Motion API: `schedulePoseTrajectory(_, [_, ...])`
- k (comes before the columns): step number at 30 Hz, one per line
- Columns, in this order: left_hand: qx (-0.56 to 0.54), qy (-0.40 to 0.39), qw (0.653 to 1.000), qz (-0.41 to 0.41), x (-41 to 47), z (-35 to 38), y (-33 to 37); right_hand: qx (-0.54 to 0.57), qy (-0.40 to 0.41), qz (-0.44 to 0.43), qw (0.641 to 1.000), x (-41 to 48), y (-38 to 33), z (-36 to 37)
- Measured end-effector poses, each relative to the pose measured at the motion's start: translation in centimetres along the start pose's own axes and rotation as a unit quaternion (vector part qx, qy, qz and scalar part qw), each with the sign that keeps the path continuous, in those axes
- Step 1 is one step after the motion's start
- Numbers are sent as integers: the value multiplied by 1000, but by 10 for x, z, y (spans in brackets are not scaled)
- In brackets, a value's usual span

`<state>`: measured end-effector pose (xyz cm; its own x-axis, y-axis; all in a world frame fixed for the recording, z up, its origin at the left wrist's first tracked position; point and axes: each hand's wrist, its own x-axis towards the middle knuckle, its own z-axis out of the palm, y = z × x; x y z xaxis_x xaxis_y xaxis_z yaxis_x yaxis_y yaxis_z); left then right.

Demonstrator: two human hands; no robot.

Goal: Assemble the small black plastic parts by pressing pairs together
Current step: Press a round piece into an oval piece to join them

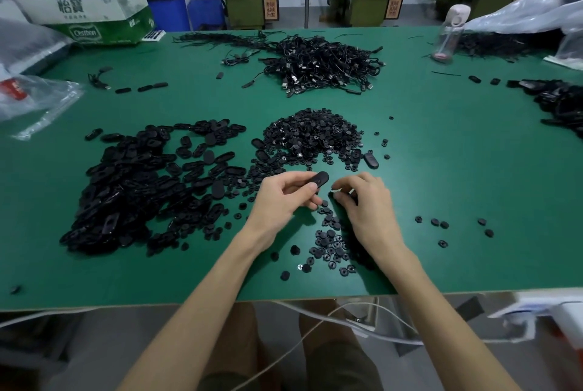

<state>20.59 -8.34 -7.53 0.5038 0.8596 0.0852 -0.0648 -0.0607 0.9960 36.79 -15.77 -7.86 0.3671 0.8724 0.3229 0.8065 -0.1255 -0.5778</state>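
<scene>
Black plastic oval shell (319, 180) is pinched in the grip of the left hand (284, 199), between thumb and curled fingers. The right hand (367, 203) is just beside it, fingers curled down among scattered round pieces (331, 248) on the green surface (441, 170); whether its grip holds one cannot be told. A mound of round pieces (312, 138) lies just beyond the hands, with a wide pile of oval shells (135, 188) to the left. Farther back are a heap of black cables (321, 62), a cardboard box (91, 16) and a clear bottle (449, 34).
</scene>
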Motion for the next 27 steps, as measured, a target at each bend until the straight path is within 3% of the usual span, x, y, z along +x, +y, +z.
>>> schedulePoseTrajectory(11, [15, 14, 1000, 6, 1, 4, -5, 186, 58, 12, 981, -5, -1, -9])
schedulePoseTrajectory(27, [-47, 19, 999, 3, 2, 1, -4, 317, -19, 10, 948, -6, -2, -16])
